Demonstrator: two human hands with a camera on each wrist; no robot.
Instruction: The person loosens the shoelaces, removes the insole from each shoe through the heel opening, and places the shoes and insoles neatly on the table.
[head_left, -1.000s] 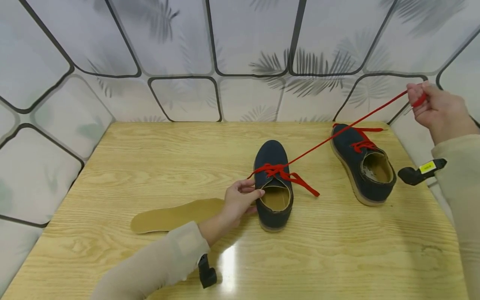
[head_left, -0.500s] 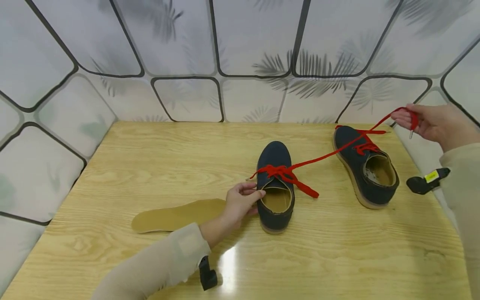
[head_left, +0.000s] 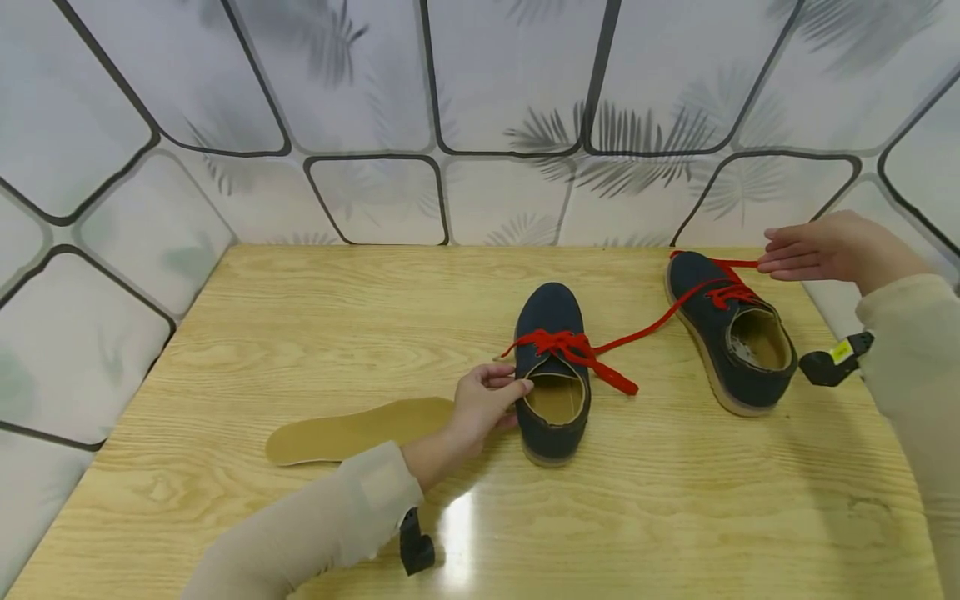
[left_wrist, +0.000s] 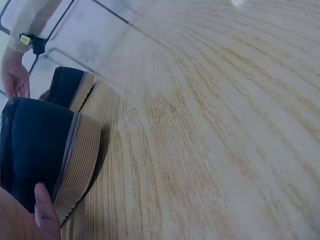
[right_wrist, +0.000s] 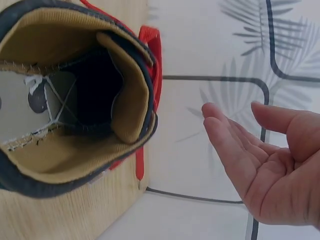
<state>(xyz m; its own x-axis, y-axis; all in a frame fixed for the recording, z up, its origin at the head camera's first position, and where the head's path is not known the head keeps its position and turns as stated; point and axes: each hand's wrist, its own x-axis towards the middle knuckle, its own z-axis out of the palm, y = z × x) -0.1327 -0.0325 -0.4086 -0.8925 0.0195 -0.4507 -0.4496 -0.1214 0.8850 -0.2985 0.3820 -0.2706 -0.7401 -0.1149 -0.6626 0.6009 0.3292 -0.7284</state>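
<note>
My left hand [head_left: 480, 408] grips the left side of a navy shoe [head_left: 550, 304], its thumb at the rim of the opening. The shoe stands on the table with red laces [head_left: 558, 342] tied across its front; one long end trails right to a second navy shoe. In the left wrist view the gripped shoe's side [left_wrist: 37, 145] and ribbed tan sole appear large. Above and beyond the second shoe [head_left: 690, 283], my right hand [head_left: 832, 250] holds nothing, fingers extended. From the right wrist, the second shoe's open collar [right_wrist: 132, 105] shows beside that hand.
A tan insole [head_left: 352, 429] lies on the wooden table [head_left: 637, 517] left of the gripped shoe, partly behind my left forearm. A patterned wall covering [head_left: 502, 200] borders the back and sides of the table.
My right hand has let go of the long red lace and come lower and leftward. The lace, taut before, now hangs slack onto the second shoe. My left hand keeps its grip.
</note>
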